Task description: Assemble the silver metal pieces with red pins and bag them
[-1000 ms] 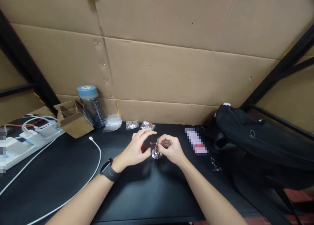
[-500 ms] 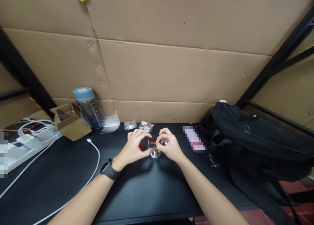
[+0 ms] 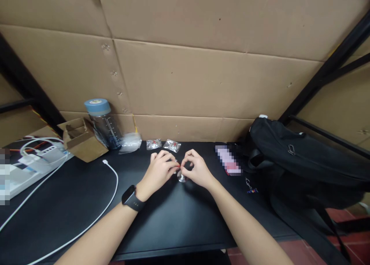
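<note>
Both hands meet over the middle of the black table. My left hand [image 3: 160, 171] is closed in a pinch, with thumb and fingers together at a short bit of red cord [image 3: 179, 166]. Facing it, my right hand [image 3: 199, 170] pinches the same cord from the other side with thumb and forefinger. Just below the fingertips is a small, round, shiny metal disc [image 3: 182, 177], which looks like a finger cymbal. Part of a second shiny piece shows behind the left fingers, mostly hidden. A dark watch [image 3: 133, 198] is on the left wrist.
Two small clear packets [image 3: 153, 144] [image 3: 172, 146] with metal and red pieces lie beyond the hands. Left are a plastic bag [image 3: 130, 143], bottle [image 3: 104, 126], cardboard box [image 3: 86, 143], white cable [image 3: 117, 180] and power strip [image 3: 43, 168]. Right are a phone-like item [image 3: 228, 160], keychain [image 3: 251, 188] and black bag [image 3: 303, 161].
My left hand's wide thumb-and-finger gap has closed to a pinch at the red cord. The disc edge it framed is now mostly hidden. My right hand stays pinched. The view has shifted slightly.
</note>
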Tool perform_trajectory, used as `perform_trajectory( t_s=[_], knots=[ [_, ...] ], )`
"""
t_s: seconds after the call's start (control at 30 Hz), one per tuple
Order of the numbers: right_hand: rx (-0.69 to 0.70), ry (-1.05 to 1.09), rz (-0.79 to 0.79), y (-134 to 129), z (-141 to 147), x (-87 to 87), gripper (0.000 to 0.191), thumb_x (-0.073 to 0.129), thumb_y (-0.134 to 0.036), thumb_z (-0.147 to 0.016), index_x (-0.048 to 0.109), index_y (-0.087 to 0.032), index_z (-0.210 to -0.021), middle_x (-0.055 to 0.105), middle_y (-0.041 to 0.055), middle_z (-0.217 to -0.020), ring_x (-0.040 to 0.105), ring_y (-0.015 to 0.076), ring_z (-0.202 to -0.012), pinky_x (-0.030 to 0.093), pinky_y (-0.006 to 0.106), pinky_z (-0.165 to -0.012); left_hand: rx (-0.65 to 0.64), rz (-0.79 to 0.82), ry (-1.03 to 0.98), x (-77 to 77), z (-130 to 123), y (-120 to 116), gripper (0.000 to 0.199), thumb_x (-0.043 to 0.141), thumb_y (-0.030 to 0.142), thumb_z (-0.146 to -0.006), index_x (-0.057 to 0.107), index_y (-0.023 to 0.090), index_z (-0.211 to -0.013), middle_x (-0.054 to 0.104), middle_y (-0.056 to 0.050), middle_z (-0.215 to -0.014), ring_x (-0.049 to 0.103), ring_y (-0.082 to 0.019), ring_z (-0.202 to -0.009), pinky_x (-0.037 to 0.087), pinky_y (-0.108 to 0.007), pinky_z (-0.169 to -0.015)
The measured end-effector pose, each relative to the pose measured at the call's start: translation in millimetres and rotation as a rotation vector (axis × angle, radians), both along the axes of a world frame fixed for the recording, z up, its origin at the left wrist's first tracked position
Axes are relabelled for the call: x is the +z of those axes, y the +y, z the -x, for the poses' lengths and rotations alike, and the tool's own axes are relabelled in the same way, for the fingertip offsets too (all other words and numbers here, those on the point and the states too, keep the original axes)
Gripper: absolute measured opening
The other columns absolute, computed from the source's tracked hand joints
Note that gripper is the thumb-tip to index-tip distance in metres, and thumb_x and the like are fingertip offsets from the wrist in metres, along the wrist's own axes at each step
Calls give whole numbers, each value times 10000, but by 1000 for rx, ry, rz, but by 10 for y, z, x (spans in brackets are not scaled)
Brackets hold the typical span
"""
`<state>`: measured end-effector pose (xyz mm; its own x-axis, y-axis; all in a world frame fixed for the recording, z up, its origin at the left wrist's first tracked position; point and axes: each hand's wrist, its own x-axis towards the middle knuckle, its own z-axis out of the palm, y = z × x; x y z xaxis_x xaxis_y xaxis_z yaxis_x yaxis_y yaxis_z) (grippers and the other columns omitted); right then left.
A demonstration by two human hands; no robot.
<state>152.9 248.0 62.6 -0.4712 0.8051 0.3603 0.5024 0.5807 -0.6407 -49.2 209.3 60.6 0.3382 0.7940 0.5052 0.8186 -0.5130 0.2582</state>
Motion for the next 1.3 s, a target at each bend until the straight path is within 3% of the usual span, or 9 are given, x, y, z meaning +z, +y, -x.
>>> perform_trajectory(
  t_s=[0.13,0.23,0.37,0.53,0.63,0.73,0.87,1.07,1.3],
  knots=[
    [107,-321,-106,-30,-51,8,230,700,-285,-820,697,-231,-1044,639,40,-1008,606,195,-951,441,300,-832,97,-29,70,22,68,11,165,594,344,-972,745,290,-935,742,-16,-954,536,-236,-1017,256,-423,-822],
    [148,-469,-90,-41,-69,-24,156,645,-239,-875,716,-216,-1012,677,53,-963,638,193,-894,428,280,-764,108,-19,84,12,86,23,225,536,337,-1004,735,281,-915,752,-11,-936,544,-229,-1014,245,-425,-819],
    [132,-475,-57,-13,-71,-68,136,609,-159,-884,733,-207,-911,707,55,-923,659,181,-826,420,259,-693,92,-1,58,3,70,23,257,496,304,-1019,717,256,-897,759,-20,-953,550,-221,-1015,245,-417,-823],
    [71,-102,-94,72,-93,15,157,593,-147,-903,730,-200,-850,712,48,-874,646,163,-788,466,268,-735,97,53,16,16,129,57,176,567,300,-977,720,265,-899,759,-23,-945,545,-233,-1038,243,-417,-849],
    [-66,210,-111,116,-131,91,154,586,-222,-931,728,-196,-876,718,56,-898,630,155,-736,480,272,-695,176,81,-55,58,220,103,155,597,332,-954,736,282,-905,758,-27,-963,548,-246,-1055,249,-420,-876],
    [-131,369,-73,133,-146,109,152,615,-277,-920,731,-194,-868,726,57,-900,639,160,-721,492,277,-677,270,116,-165,116,280,131,181,588,391,-950,745,306,-920,756,-17,-1024,560,-260,-1092,266,-434,-919],
    [-109,498,41,94,-76,63,160,644,-322,-904,729,-191,-870,732,59,-881,677,173,-729,515,281,-665,283,194,-330,125,253,136,192,599,432,-924,746,310,-934,762,6,-1019,615,-246,-1073,352,-406,-940],
    [-88,544,95,-42,115,-72,187,650,-362,-900,742,-200,-902,747,69,-921,704,198,-826,563,315,-772,124,300,-543,-31,110,149,186,625,402,-887,741,260,-916,763,-4,-965,696,-192,-919,480,-305,-867],
    [-3,674,384,-94,214,-157,218,705,-397,-850,698,-183,-896,732,63,-924,716,218,-911,598,368,-859,79,340,-512,11,39,93,188,612,397,-902,746,265,-905,768,-1,-941,698,-196,-944,494,-306,-863]
  ],
)
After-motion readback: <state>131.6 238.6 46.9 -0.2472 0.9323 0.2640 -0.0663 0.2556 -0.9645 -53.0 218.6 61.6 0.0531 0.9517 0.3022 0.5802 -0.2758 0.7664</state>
